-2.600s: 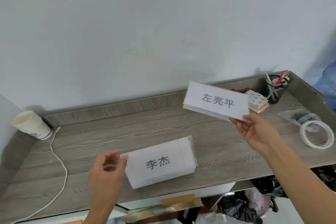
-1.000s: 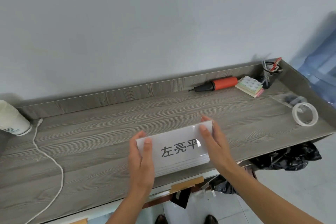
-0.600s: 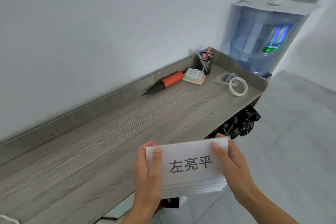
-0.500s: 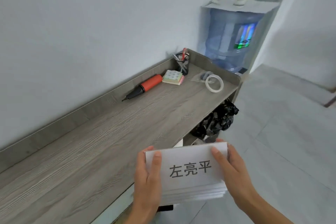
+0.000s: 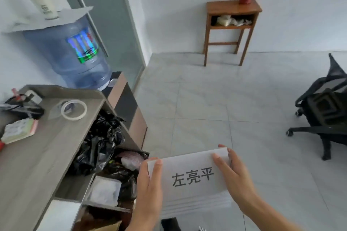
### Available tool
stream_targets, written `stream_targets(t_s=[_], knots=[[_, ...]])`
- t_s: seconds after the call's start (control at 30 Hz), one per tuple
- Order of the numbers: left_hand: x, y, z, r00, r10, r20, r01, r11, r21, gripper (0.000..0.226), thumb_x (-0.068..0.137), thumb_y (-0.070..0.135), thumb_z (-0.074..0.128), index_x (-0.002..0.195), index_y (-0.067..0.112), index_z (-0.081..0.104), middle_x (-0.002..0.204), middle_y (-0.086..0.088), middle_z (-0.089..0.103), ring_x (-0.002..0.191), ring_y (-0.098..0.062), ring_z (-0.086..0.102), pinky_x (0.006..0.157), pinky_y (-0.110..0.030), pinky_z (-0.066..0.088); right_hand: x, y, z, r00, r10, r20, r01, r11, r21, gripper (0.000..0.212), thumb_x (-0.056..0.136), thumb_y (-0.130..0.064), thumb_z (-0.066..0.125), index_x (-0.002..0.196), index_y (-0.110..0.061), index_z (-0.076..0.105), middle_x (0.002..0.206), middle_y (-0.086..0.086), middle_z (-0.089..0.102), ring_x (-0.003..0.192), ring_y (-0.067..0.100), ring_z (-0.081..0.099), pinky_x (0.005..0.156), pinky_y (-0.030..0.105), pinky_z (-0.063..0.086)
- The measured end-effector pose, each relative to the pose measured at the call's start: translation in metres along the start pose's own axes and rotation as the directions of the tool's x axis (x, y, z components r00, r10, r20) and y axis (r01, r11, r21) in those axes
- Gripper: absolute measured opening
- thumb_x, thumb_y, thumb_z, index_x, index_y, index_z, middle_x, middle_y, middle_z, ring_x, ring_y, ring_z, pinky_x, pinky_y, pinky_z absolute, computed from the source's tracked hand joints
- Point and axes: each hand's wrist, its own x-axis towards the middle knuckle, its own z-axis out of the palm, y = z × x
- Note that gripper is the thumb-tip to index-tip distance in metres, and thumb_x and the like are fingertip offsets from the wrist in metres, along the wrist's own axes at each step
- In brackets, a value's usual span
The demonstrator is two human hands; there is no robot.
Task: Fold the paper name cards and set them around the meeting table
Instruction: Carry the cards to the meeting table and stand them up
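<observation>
A: Where are the cards?
B: The stack of name cards (image 5: 189,176) is in the air over the floor, just off the right end of the table (image 5: 37,155), not touching it.
A: Hands?
B: Both holding it. The left hand (image 5: 150,184) grips the left short edge and the right hand (image 5: 234,180) the right one, fingers (image 5: 156,172) curled onto the top card. The long axis runs hand to hand, equally near both. No meeting table in view.

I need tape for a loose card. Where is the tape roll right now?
Head view, left side: the tape roll lies flat at the end of the grey counter, beside the black pen holder, near the water jug.
</observation>
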Motion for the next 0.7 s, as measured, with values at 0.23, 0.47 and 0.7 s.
stream_targets(t_s=[0.23,0.47,0.7], knots=[[0.056,0.031,0.133,0.936,0.019,0.352,-0.061,0.992,0.108,0.019,0.096,0.028,0.051,0.092,0.011,0.059,0.093,-0.005,0.065,0.085,-0.012,0.062,0.061,-0.016,0.043,0.038,0.011,-0.09,0.941,0.097,-0.324,-0.043,0.984,0.171,0.031,0.092,-0.04,0.056,0.121,-0.031,0.051,0.106,-0.009,0.066,0.089,0.006,0.066,0.071,0.025,0.05],[0.098,0.059,0.27,0.742,-0.068,0.667,-0.105,0.971,0.215,0.019,0.094,0.029,0.054,0.082,0.015,0.059,0.09,-0.018,0.067,0.076,-0.024,0.062,0.071,-0.041,0.052,0.068,0.01,-0.164,0.761,0.241,-0.602,-0.066,0.952,0.297,0.044,0.08,-0.058,0.059,0.116,-0.032,0.055,0.109,-0.001,0.066,0.097,0.018,0.066,0.088,0.046,0.054],[0.067,0.068,0.4,0.481,-0.162,0.862,-0.235,0.923,0.304,0.022,0.094,0.036,0.051,0.092,0.017,0.062,0.094,-0.009,0.07,0.089,-0.025,0.066,0.081,-0.042,0.054,0.054,0.037,-0.243,0.534,0.4,-0.745,-0.028,0.889,0.458,0.064,0.074,-0.065,0.062,0.124,-0.027,0.053,0.113,0.0,0.068,0.098,0.02,0.069,0.087,0.05,0.056]])
